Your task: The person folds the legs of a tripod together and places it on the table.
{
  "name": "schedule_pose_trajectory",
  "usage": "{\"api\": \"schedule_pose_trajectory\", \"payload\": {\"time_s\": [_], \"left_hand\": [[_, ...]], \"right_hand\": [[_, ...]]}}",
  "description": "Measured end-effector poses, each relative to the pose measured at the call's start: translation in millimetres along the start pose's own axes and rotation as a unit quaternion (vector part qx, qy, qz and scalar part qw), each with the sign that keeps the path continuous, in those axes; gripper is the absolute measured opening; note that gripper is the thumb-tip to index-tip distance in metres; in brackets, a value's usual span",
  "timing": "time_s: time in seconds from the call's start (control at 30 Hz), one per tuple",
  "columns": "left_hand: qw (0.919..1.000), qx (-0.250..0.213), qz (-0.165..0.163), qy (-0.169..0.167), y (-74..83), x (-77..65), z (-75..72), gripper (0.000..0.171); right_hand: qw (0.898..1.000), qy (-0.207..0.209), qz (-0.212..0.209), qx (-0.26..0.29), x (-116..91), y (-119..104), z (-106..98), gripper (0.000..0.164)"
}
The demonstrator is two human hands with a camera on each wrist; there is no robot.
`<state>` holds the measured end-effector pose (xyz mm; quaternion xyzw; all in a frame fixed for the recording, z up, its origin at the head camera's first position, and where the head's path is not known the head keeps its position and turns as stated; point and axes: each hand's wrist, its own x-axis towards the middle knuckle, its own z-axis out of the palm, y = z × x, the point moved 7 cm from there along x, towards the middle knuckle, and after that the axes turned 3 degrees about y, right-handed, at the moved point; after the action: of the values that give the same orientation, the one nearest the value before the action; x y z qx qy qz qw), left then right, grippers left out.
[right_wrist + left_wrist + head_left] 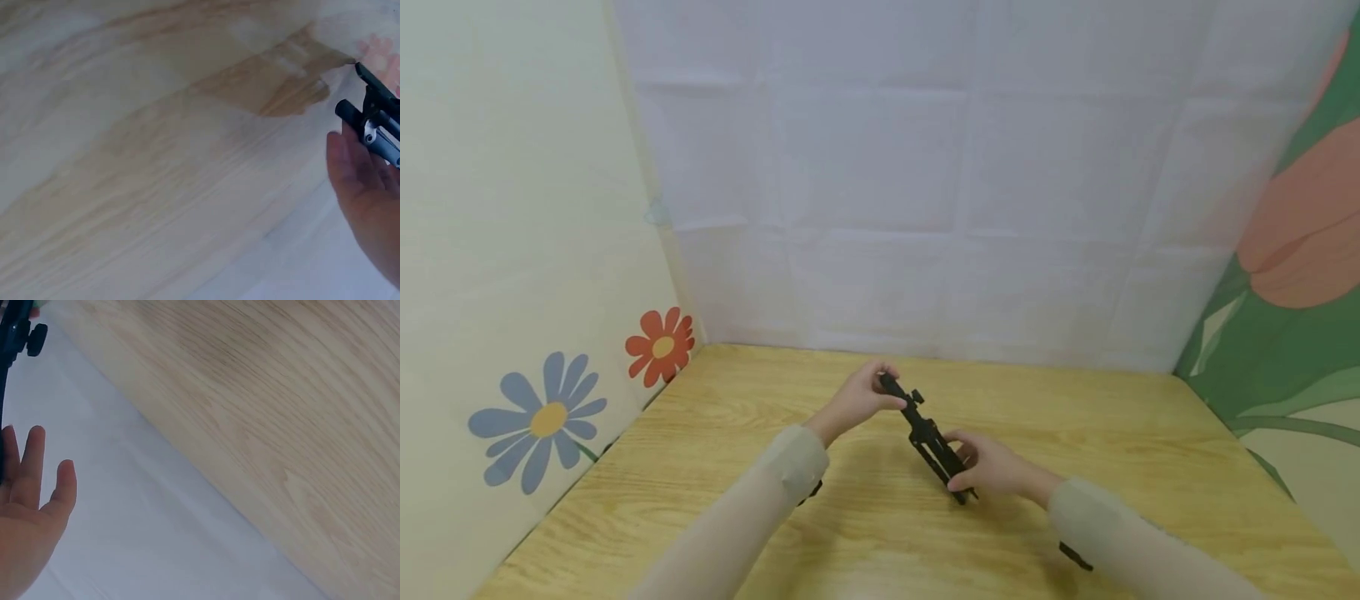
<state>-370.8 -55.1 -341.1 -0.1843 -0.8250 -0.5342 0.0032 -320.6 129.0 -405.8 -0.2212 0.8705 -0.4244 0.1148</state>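
A small black tripod (927, 433) with its legs folded together slants between both hands, over the wooden table. My left hand (863, 398) pinches its upper end between thumb and fingers, close to a small knob (917, 396). Lower down, my right hand (996, 467) grips the leg end, thumb on the near side and fingers on the far side. In the left wrist view, several fingers of the left hand (31, 506) stretch out beside the shaft, and the knob (37, 340) shows above them. The leg ends (350, 112) stick out past the right hand (369, 200) in the right wrist view.
The wood-grain table (737, 517) runs back to a creased white sheet (865, 167). On the left stands a pale panel with a blue flower (520, 417) and a red flower (651, 346). A panel with a large pink and green plant print (1300, 233) closes off the right side.
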Motion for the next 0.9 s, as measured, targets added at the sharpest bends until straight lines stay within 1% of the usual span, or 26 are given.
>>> {"api": "schedule_pose_trajectory", "payload": {"time_s": [0.13, 0.2, 0.27, 0.4, 0.57, 0.7, 0.83, 0.9], "left_hand": [[0.9995, 0.023, 0.014, -0.018, -3.4, -3.3, -1.2, 0.027], [0.999, 0.028, 0.021, -0.025, -5.2, -5.1, -1.5, 0.026], [0.9988, 0.032, 0.026, -0.027, -7.1, -6.7, -2.0, 0.025], [0.9983, 0.048, 0.024, -0.023, -12.6, -10.5, -1.7, 0.023], [0.998, 0.057, 0.022, -0.018, -19.0, -14.9, 0.8, 0.02], [0.9979, 0.06, 0.018, -0.018, -23.3, -18.2, 3.2, 0.021], [0.9972, 0.07, 0.011, -0.024, -26.8, -22.8, 7.6, 0.022], [0.9966, 0.075, 0.015, -0.029, -28.0, -25.1, 9.9, 0.022]], "right_hand": [[1.0, 0.001, 0.003, -0.009, -2.0, -0.8, -10.2, 0.066], [1.0, 0.001, -0.002, -0.011, -2.8, -1.3, -14.8, 0.065], [1.0, 0.004, -0.006, -0.015, -4.0, -2.1, -19.5, 0.064], [1.0, 0.004, -0.012, -0.009, -5.5, -2.6, -27.3, 0.062], [1.0, 0.005, 0.0, 0.011, -6.5, 0.1, -34.1, 0.058], [1.0, 0.01, -0.004, 0.005, -7.2, 0.6, -37.0, 0.056], [1.0, 0.021, -0.009, 0.001, -8.5, 0.8, -39.8, 0.055], [1.0, 0.024, -0.007, 0.003, -9.6, 1.1, -40.8, 0.055]]}}
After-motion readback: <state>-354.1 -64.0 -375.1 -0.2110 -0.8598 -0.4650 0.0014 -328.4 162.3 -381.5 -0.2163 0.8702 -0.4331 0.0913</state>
